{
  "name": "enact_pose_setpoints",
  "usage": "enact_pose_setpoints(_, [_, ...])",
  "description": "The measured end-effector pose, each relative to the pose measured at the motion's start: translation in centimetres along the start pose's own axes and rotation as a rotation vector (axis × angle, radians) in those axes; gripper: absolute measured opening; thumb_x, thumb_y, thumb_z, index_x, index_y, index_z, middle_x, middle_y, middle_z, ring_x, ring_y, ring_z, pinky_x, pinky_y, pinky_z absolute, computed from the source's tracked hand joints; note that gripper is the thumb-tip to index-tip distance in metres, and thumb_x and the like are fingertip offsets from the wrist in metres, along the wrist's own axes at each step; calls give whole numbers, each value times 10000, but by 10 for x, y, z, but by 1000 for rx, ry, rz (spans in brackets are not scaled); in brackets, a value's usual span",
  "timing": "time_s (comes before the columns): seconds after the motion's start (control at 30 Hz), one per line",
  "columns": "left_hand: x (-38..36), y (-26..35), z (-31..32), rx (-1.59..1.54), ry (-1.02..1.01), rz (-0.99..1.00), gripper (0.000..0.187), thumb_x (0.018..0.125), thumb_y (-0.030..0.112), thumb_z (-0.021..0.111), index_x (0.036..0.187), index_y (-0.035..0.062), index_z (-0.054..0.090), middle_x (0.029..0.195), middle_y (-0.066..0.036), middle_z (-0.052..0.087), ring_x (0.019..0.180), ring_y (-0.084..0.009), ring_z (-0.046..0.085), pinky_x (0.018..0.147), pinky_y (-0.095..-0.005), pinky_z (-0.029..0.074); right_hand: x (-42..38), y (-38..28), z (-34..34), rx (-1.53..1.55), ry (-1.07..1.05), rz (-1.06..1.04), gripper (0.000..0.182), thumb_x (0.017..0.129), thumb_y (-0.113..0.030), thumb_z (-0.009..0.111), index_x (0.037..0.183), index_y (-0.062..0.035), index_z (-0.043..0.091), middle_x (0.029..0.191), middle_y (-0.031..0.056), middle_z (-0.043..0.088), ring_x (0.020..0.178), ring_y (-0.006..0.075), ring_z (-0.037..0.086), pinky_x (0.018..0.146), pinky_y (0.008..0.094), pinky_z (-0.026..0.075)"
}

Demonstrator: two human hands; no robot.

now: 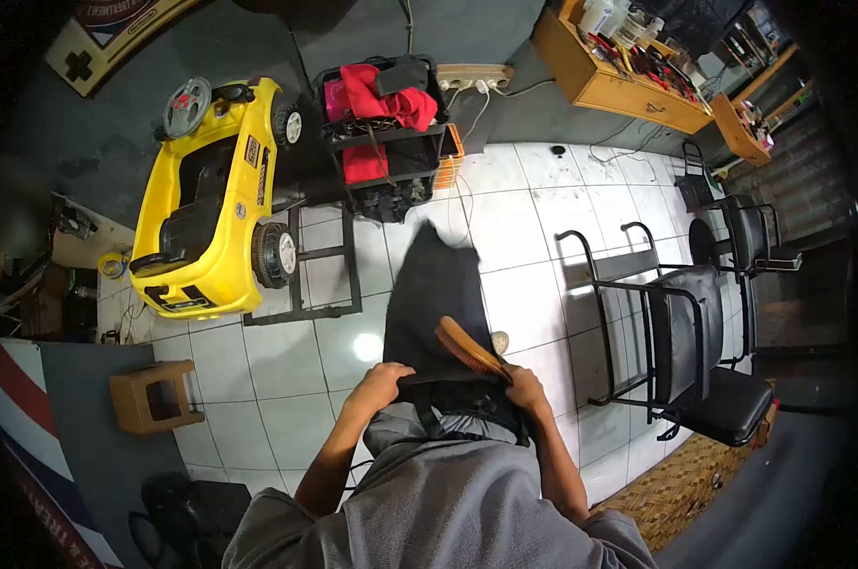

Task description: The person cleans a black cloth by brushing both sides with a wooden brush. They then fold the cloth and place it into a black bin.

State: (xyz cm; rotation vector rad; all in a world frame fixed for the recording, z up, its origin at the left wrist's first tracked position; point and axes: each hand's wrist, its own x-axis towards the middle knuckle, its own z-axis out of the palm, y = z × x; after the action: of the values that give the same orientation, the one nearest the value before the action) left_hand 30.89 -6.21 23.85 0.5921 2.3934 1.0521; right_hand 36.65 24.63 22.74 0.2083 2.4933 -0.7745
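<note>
A black cloth (434,284) stretches out in front of my waist, its far end narrowing over the tiled floor. My left hand (380,387) is closed on the near left edge of this cloth, thumb pointing inward. In my right hand (527,391) is a wooden brush (469,347) with dark bristles along one side. It slants up and to the left across the cloth's right part. The cloth's near right corner lies right by the fingers of my right hand.
A yellow toy car (201,199) stands at the left, beside a black tiered rack (391,175) with red cloths. Black-framed chairs (690,341) are on the right. A brown stool (154,396) sits at the lower left, a wooden drawer unit (628,95) at the back right.
</note>
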Motion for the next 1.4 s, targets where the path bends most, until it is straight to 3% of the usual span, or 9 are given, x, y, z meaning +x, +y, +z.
enact_pose_setpoints(0.33, [74, 84, -65, -63, 428, 262, 511, 696, -137, 379, 1155, 25, 532, 1199, -185, 513, 1075, -353, 506, 911, -381, 435, 21, -66, -99, 183, 673, -205, 328, 699, 68, 467, 1003, -42, 521, 745, 203, 602, 696, 372, 599, 583, 412, 464])
enact_pose_setpoints(0.43, [68, 131, -90, -112, 661, 394, 649, 610, -173, 381, 1204, 51, 518, 1267, -173, 465, 1105, -360, 493, 920, -372, 432, -5, -101, -125, 521, 912, -285, 413, 708, 145, 412, 1084, 4, 510, 904, 156, 652, 861, 207, 640, 749, 311, 489])
enact_pose_setpoints(0.57, [49, 132, -74, -114, 845, 458, 687, 584, -181, 388, 1213, 63, 518, 1293, -159, 450, 1101, -365, 496, 908, -363, 441, -5, -103, -103, 428, 1185, -461, 314, 749, 130, 458, 1032, 21, 537, 1077, 192, 600, 997, 240, 578, 821, 329, 455])
enact_pose_setpoints(0.77, [28, 2, 1, 176, -364, -159, 492, 679, -76, 459, 1108, 111, 611, 1156, -169, 555, 1061, -330, 535, 906, -383, 430, -1, -22, -16, -78, 122, 106, 275, 714, 11, 466, 970, -45, 550, 868, 238, 607, 839, 416, 582, 733, 496, 472])
enact_pose_setpoints(0.83, [22, -5, -4, 160, -481, -283, 462, 673, -58, 464, 1047, 141, 646, 1051, -165, 604, 979, -346, 571, 852, -401, 446, -5, -7, -6, -144, 25, 79, 309, 703, -3, 481, 995, -59, 561, 862, 232, 609, 843, 404, 582, 735, 483, 466])
enact_pose_setpoints(0.97, [24, 0, -15, 12, -351, -240, 429, 687, -31, 459, 1050, 110, 639, 1029, -186, 605, 983, -342, 569, 893, -393, 437, 15, 15, 6, -92, -6, 43, 282, 688, -16, 492, 951, -69, 578, 878, 204, 620, 859, 379, 587, 743, 458, 463])
enact_pose_setpoints(1.2, [71, 64, -57, -120, 545, 195, 539, 616, -166, 345, 1070, -6, 588, 1132, -213, 551, 1095, -341, 511, 959, -350, 388, 24, -64, -78, 142, 648, -80, 346, 712, 89, 459, 1033, -35, 495, 763, 241, 586, 728, 415, 588, 597, 446, 447])
enact_pose_setpoints(1.3, [57, 119, -96, -162, 750, 310, 615, 587, -171, 331, 1138, -15, 555, 1248, -201, 487, 1182, -323, 459, 993, -341, 357, 3, -97, -109, 270, 1030, -291, 272, 811, 86, 440, 1058, -1, 515, 900, 173, 631, 779, 195, 610, 656, 288, 469])
enact_pose_setpoints(1.4, [44, 113, -93, -99, 841, 398, 697, 566, -175, 318, 1221, -7, 489, 1284, -196, 459, 1208, -327, 431, 1013, -347, 334, -6, -109, -113, 193, 1190, -500, 256, 845, 73, 412, 1052, 10, 549, 1073, 137, 622, 859, 158, 592, 718, 278, 460])
